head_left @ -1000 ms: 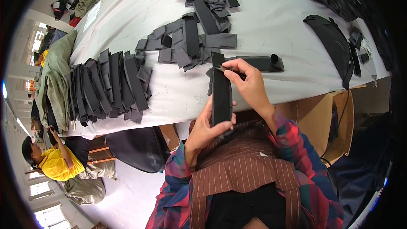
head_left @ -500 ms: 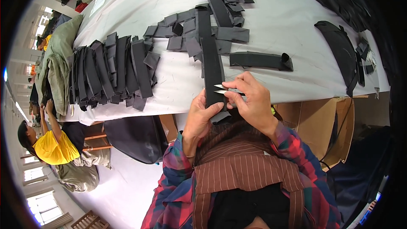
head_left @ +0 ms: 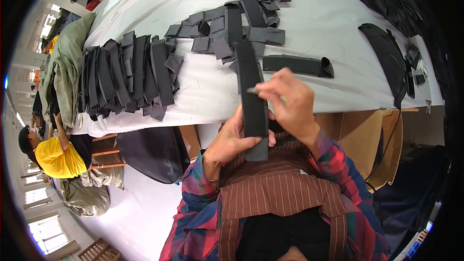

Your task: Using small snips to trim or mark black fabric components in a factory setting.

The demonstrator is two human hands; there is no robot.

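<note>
Item 1, nearest: wearer's torso at 6 o'clock, plaid sleeves, brown striped apron; the lower body is cut off by the frame edge.

Item 2: left hand (head_left: 231, 141), just below centre, fingers wrapped around the lower end of a dark fabric strip (head_left: 252, 97). Grip closed on the strip; the fingertips behind it are hidden.

Item 3: dark fabric strip, held upright at centre, upper end overlapping the view of the table edge. Its bottom end hangs below the left thumb.

Item 4: right hand (head_left: 290, 102), just right of centre, pinching a thin pen-like tool (head_left: 256, 90) whose tip meets the strip's face. A green end shows at the back of the fingers; what kind of tool it is cannot be made out. Grip closed narrow on the tool.

Item 5: cardboard box (head_left: 367, 140) at 4 o'clock, below the table edge, open side toward the wearer; its contents are not visible.

Item 6: dark bag-like object (head_left: 154, 152) at 8 o'clock, under the table, shape unclear.

Item 7: white table (head_left: 319, 29), filling the upper half. One rolled strip (head_left: 298, 65) lies just beyond the right hand.

Item 8: row of stacked strips (head_left: 125, 75) at 10 o'clock, overlapping at the table edge.

Item 9: loose heap of strips (head_left: 237, 19) at 12 o'clock.

Item 10: curved black panel (head_left: 386, 55) at 2 o'clock, with more dark pieces beyond, cut off by the rim.

Item 11: person in yellow shirt (head_left: 55, 157) at 9 o'clock, seated, partly cropped.
</note>
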